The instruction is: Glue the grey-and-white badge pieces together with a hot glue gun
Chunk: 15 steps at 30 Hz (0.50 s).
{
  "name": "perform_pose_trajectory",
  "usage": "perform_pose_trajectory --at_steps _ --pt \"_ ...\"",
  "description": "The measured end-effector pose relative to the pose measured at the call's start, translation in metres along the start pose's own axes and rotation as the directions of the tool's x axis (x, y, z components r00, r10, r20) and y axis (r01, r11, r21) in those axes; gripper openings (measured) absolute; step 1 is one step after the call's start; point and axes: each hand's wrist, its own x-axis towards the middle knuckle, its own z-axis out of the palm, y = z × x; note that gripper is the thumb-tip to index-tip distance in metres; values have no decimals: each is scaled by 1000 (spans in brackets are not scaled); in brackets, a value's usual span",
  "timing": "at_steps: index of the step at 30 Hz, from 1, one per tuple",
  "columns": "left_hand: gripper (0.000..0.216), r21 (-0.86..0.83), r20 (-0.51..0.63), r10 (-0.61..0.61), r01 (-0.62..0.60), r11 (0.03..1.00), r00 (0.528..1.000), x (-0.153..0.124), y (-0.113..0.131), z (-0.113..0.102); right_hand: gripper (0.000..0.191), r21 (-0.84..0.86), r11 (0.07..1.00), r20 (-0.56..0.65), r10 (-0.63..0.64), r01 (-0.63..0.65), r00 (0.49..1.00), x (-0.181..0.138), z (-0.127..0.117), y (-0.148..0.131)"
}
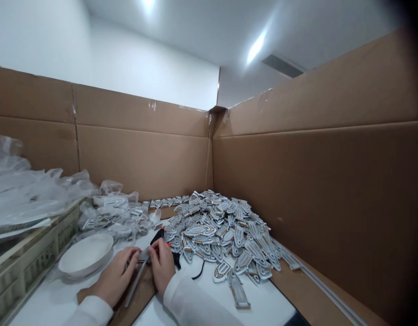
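Tall cardboard walls (144, 151) are boxing in a white counter (263, 296), w/ a ceiling light (257, 46) and a vent (282, 66) showing up top. Big pile of flat grey pcs (217, 226) is taking up ctr/right of the counter, pcs overlapping at all angles; some are showing brownish patterning. One loose grey pc (238, 290) is lying at the near edge of the pile. Row of similar pcs (168, 202) is running along the back wall, left of the pile.

Two hands are working close together, lower ctr-left, over a brown cardboard sheet (146, 290). L hand (117, 275) is pinching a small pale pc (144, 255) from its left side; R hand (162, 262) is pinching the same pc from the right, fingertips nearly meeting. Exact finger contact is partly hidden. Thin grey strip (136, 283) is slanting down toward the wearer from just below that pc, beside L hand; can't tell which hand, if any, is gripping it. White sleeves are covering both wrists.

Black-and-orange tool (157, 236) is lying just behind R hand, partly hidden. White bowl (86, 254) is sitting left of L hand, near clear plastic bags (118, 217). Pale slatted crate (35, 267) is standing far left, more plastic (28, 190) heaping above it.
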Motion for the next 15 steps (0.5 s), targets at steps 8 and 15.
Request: perform_pose_trajectory --at_steps 8,15 --pt "45 440 39 -315 267 858 948 -6 11 -12 17 189 976 21 107 -109 994 4 -3 -3" --pt "48 420 8 -269 241 875 963 -7 1 -2 26 375 915 84 125 -147 989 5 2 3"
